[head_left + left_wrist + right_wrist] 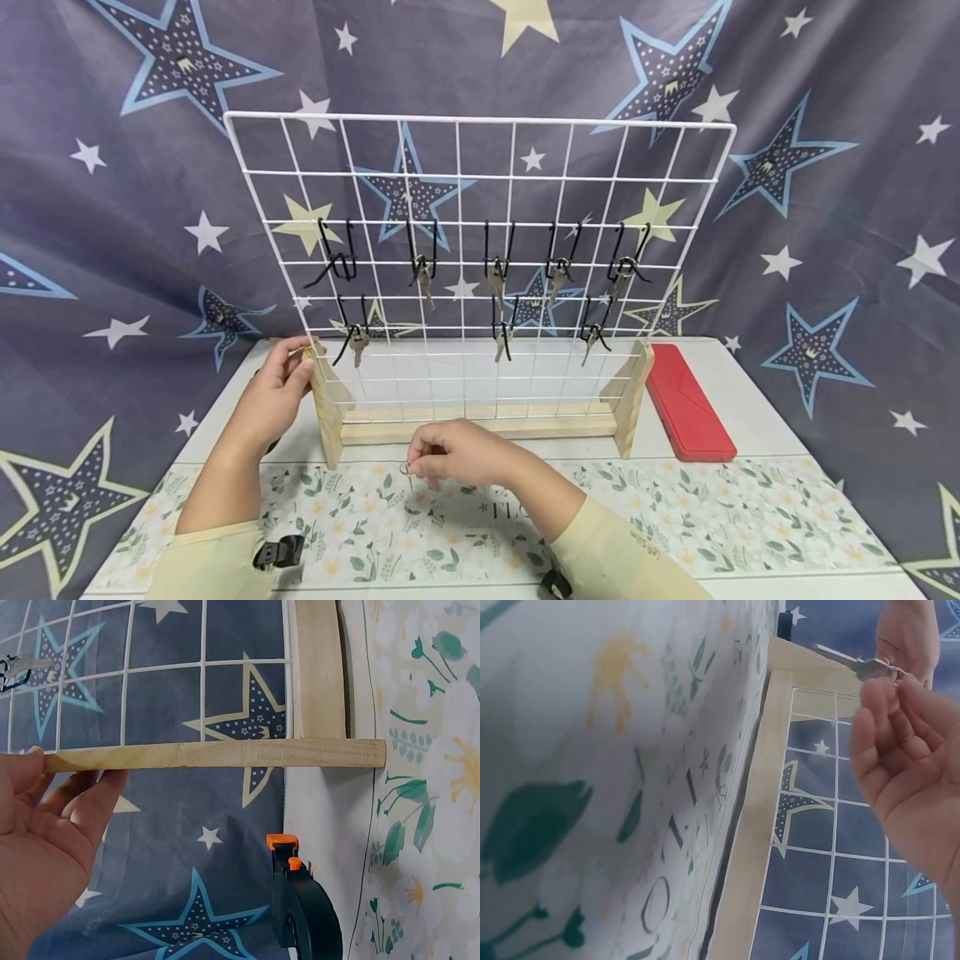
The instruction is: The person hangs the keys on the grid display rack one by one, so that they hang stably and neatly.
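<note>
A white wire grid [480,177] leans back in a wooden stand. My left hand [270,404] holds the stand's left wooden side piece [217,754] at its upper end, thumb on one face and fingers on the other. Low in front of the stand, my right hand [465,454] pinches a key [859,664] by its ring, the blade pointing away from the fingertips. Black hooks [497,254] hang on the grid in two rows. Most carry a key, such as the lower left key [358,348]; the upper left hook [337,260] shows none.
A red case [688,404] lies on the table right of the stand. Left of it, a black curved tool with orange parts [300,892] stands, mostly hidden by my left arm in the head view. A flowered cloth [720,517] covers the table's front; a star-patterned curtain [810,250] hangs behind.
</note>
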`<state>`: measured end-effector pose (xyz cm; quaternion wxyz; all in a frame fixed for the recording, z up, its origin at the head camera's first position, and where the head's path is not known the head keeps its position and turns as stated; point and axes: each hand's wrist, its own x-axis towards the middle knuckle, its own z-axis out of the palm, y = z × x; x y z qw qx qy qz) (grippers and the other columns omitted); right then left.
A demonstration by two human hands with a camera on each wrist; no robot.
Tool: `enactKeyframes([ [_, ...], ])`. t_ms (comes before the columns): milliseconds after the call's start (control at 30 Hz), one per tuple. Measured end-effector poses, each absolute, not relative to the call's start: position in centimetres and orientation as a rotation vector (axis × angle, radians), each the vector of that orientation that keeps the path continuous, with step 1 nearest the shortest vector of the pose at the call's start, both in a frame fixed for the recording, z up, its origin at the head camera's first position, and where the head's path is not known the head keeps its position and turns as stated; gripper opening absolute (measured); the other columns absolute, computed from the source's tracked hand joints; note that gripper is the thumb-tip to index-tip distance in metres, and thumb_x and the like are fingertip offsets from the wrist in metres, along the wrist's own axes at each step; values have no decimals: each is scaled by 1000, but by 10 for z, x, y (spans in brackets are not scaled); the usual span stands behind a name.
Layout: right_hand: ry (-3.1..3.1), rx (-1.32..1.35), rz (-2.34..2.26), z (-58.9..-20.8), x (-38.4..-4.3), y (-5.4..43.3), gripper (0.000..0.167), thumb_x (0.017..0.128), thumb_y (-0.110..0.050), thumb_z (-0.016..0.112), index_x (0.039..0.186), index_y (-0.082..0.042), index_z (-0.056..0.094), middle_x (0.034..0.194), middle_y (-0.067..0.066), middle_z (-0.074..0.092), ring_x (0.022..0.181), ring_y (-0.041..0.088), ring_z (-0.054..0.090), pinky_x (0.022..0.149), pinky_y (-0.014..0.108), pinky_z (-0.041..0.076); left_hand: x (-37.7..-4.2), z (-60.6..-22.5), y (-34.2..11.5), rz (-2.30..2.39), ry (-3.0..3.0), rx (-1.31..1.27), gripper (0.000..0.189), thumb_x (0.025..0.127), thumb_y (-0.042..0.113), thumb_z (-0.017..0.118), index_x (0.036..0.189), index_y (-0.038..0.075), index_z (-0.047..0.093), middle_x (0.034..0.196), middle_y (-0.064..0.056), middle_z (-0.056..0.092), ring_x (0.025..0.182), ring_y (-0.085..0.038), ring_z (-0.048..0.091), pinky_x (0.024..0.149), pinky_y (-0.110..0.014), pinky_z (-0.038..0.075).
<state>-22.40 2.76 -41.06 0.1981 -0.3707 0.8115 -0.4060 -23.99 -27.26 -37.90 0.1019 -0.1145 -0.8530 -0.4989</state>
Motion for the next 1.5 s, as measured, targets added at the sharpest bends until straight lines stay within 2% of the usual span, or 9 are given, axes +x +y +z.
enactKeyframes([
  [133, 2190, -1016, -1295, -407, -224, 28, 7, 98, -25, 62, 99, -19, 65, 88, 0, 68, 75, 13, 68, 69, 26, 60, -240, -379, -273, -1467, -2523, -332, 44, 109, 23, 33, 148, 4, 28, 147, -24, 45, 133, -41, 45, 107, -44, 41],
  [267, 2114, -1013, -1447, -402, -224, 27, 8, 97, -22, 62, 100, -15, 66, 91, 12, 67, 75, 17, 67, 72, 37, 62, -239, -379, -273, -1469, -2523, -331, 44, 109, 23, 33, 148, 4, 28, 147, -23, 45, 133, -41, 45, 107, -43, 41],
  [467, 2091, -975, -1604, -393, -221, 26, 8, 96, -20, 64, 99, -13, 66, 88, 6, 66, 75, 16, 67, 71, 33, 62, -240, -379, -273, -1472, -2519, -335, 44, 109, 23, 33, 148, 4, 28, 147, -23, 45, 133, -41, 45, 107, -44, 41],
  [567, 2061, -978, -1676, -388, -219, 26, 9, 96, -19, 63, 100, -11, 65, 89, 5, 66, 76, 17, 66, 71, 35, 62, -240, -380, -273, -1461, -2514, -344, 43, 109, 23, 33, 147, 4, 29, 145, -23, 46, 132, -40, 46, 107, -41, 43],
  [700, 1996, -1000, -1787, -382, -217, 25, 11, 97, -15, 62, 102, -6, 65, 91, 18, 66, 77, 17, 65, 71, 37, 62, -240, -380, -273, -1443, -2516, -349, 43, 108, 24, 33, 147, 4, 29, 143, -22, 48, 130, -37, 48, 107, -37, 45],
  [867, 1918, -1009, -1919, -373, -216, 24, 13, 97, -12, 62, 104, 0, 63, 93, 30, 64, 77, 16, 65, 70, 33, 62, -239, -379, -272, -1459, -2519, -342, 44, 109, 24, 32, 147, 4, 28, 143, -23, 47, 132, -39, 46, 107, -38, 43],
  [1100, 1875, -1034, -1995, -366, -217, 24, 13, 98, -12, 61, 103, -1, 62, 89, 22, 66, 78, 17, 66, 69, 30, 60, -239, -378, -272, -1468, -2513, -342, 43, 109, 22, 32, 146, 2, 28, 143, -25, 47, 132, -43, 45, 107, -37, 43],
  [1400, 1786, -1036, -2115, -352, -215, 16, 13, 97, -10, 61, 102, 2, 61, 92, 26, 64, 77, 17, 66, 69, 29, 61, -240, -378, -272, -1468, -2515, -341, 44, 109, 22, 32, 147, 2, 27, 143, -25, 47, 132, -42, 45, 107, -37, 43],
  [1500, 1748, -1038, -2166, -346, -214, 12, 14, 97, -7, 59, 103, 5, 60, 90, 20, 66, 76, 16, 66, 67, 27, 60, -240, -378, -272, -1480, -2516, -337, 44, 108, 23, 32, 147, 2, 27, 144, -25, 46, 133, -42, 44, 107, -39, 42],
])
